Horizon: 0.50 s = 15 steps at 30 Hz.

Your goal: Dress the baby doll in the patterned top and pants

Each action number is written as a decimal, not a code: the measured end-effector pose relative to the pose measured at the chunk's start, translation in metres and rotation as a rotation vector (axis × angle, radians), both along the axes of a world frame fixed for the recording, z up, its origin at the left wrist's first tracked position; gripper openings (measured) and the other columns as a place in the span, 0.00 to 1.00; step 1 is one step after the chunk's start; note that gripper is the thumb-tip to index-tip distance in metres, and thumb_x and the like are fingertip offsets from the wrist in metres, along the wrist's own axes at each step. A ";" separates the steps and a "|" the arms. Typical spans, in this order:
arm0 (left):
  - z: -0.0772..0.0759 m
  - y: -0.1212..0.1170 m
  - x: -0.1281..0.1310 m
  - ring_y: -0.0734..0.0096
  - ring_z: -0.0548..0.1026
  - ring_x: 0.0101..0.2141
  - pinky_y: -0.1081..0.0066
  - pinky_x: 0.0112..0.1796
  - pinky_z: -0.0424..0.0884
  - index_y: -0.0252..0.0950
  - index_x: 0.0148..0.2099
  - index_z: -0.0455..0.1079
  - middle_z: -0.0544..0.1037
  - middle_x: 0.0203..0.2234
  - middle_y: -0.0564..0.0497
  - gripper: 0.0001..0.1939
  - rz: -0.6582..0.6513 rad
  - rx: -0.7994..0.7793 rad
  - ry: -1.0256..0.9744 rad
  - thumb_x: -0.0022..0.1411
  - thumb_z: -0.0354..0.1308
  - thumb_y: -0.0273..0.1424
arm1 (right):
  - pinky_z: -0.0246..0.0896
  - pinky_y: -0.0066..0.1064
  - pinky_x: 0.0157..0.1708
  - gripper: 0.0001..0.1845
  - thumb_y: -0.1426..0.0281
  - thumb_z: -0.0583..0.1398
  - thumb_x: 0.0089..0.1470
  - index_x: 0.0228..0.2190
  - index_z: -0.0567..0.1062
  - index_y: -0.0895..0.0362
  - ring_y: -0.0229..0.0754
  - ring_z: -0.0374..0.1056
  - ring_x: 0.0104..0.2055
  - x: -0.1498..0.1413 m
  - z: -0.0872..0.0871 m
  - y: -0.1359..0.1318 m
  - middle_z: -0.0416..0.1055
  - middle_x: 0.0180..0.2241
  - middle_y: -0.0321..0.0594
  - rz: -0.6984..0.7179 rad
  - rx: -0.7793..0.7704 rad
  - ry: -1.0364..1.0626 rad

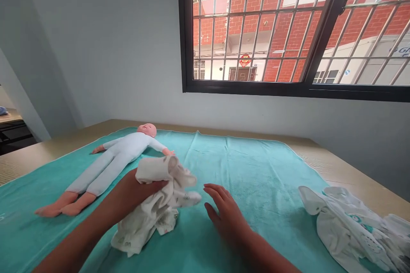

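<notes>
Surface [339,166] with a teal towel, a doll and white clothes
Over the wood the towel [243,153] lies spread, likely as soft, grippy padding; the doll [128,147] rests on its back at the left, head towards the wall, probably set aside from the hands' working area, its limbs fully supported. A loose clothes pile [352,222] sits at the right, seemingly within easy reach. Near the middle, a crumpled white garment [156,204] hangs just above or against the towel; the picture cannot settle which. The left hand [136,187] clamps its upper folds, letting the rest drape, while the right hand [227,209], apart and holding nothing, has loosely bent fingers facing it, apparently ready to steady the cloth.
</notes>
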State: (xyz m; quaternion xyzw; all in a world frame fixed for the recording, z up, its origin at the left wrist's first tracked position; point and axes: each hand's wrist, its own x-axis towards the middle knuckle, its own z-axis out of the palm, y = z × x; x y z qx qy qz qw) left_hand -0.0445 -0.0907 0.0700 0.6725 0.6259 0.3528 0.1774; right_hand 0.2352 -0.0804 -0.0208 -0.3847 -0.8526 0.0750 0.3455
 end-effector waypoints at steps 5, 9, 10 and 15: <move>-0.034 -0.008 -0.009 0.49 0.66 0.57 0.63 0.51 0.69 0.46 0.65 0.56 0.66 0.60 0.49 0.42 -0.232 -0.197 0.060 0.48 0.66 0.37 | 0.59 0.45 0.57 0.20 0.75 0.54 0.57 0.51 0.70 0.55 0.49 0.63 0.57 -0.006 -0.008 0.009 0.67 0.55 0.46 -0.075 -0.241 -0.094; -0.051 -0.008 0.006 0.50 0.73 0.49 0.63 0.44 0.71 0.45 0.55 0.69 0.75 0.50 0.49 0.24 -0.181 -0.137 0.144 0.53 0.59 0.35 | 0.57 0.46 0.58 0.17 0.75 0.54 0.57 0.48 0.73 0.55 0.49 0.63 0.57 -0.005 -0.007 0.005 0.68 0.54 0.45 -0.053 -0.243 -0.122; -0.050 -0.010 0.005 0.52 0.73 0.47 0.64 0.43 0.71 0.46 0.52 0.70 0.76 0.48 0.50 0.21 -0.184 -0.121 0.137 0.55 0.58 0.34 | 0.56 0.46 0.59 0.17 0.75 0.54 0.57 0.48 0.73 0.55 0.49 0.63 0.57 -0.005 -0.007 0.004 0.68 0.55 0.45 -0.050 -0.240 -0.121; -0.024 -0.048 -0.046 0.57 0.74 0.47 0.63 0.46 0.72 0.55 0.52 0.69 0.76 0.46 0.60 0.20 -0.051 -0.090 0.069 0.56 0.61 0.39 | 0.57 0.47 0.58 0.18 0.74 0.53 0.58 0.48 0.74 0.54 0.50 0.63 0.58 -0.006 -0.006 0.004 0.68 0.56 0.45 -0.058 -0.233 -0.127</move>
